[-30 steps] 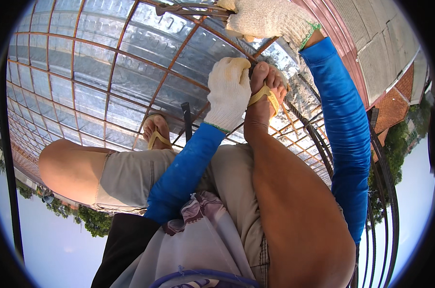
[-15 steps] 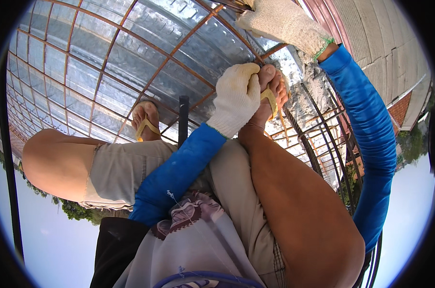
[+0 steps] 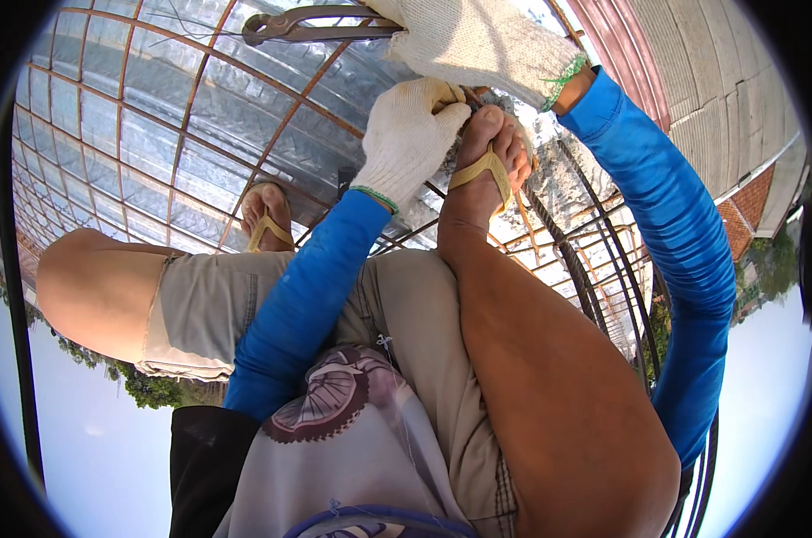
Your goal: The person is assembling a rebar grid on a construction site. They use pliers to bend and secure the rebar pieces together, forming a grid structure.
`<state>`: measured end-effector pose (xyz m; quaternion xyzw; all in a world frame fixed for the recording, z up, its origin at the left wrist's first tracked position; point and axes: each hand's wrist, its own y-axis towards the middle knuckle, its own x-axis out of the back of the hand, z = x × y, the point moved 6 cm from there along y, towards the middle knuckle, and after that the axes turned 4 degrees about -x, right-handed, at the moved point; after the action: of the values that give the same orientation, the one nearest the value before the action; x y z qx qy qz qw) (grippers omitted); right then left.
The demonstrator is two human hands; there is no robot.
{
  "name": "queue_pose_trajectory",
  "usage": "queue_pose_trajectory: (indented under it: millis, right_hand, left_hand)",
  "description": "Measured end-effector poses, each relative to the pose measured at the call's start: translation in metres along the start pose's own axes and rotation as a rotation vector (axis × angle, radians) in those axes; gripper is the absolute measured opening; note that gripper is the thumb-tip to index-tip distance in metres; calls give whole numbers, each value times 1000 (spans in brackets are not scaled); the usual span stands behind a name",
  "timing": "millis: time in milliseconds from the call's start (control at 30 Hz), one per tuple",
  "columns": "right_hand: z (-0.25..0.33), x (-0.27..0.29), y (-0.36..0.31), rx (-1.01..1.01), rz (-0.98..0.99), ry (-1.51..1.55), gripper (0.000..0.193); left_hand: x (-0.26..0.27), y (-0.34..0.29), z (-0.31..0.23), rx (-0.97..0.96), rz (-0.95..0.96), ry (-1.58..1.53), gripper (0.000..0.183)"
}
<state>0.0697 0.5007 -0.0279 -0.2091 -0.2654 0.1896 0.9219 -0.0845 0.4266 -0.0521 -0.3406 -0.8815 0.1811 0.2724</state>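
Note:
My right hand (image 3: 486,49), in a knitted off-white glove with a green-edged cuff, is closed around the handles of steel pincers (image 3: 309,21). Their rounded head points left over the rebar mesh (image 3: 195,82). Just below, my left hand (image 3: 412,132), gloved the same way, has its fingers curled in a pinch beside a bar, near the toes of my right foot (image 3: 489,161). Whatever lies between those fingertips is too small to make out. Thin wire (image 3: 177,25) sticks out near the pincers' head.
Rusty bars cross over corrugated metal sheeting (image 3: 244,125). My left foot (image 3: 267,215) stands on it in a yellow flip-flop. Dark thick bars (image 3: 572,260) run beside my right leg over rough concrete (image 3: 563,184). Roofing sheets (image 3: 702,72) lie at the far right.
My right hand has moved left, bringing the pincers into clear view. My left hand has shifted slightly left and up, still pinched near the bar. The view has tilted a little.

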Motion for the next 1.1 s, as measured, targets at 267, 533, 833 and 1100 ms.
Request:
queue_pose_trajectory:
  millis: [267,533,833,1100]
  right_hand:
    - [-28,62,-74,-555,-98,209,24]
    - [-24,-42,-102,-458,94,-93,46]
    - [-27,-56,-90,-416,-11,-295,43]
    - [-15,-61,-90,-350,7,-315,34]
  left_hand:
    - [0,17,4,49,168,-152,28]
    - [0,23,29,-127,71,50,25]
    - [5,24,30,50,188,-141,34]
    - [-9,17,38,-226,-17,142,21]
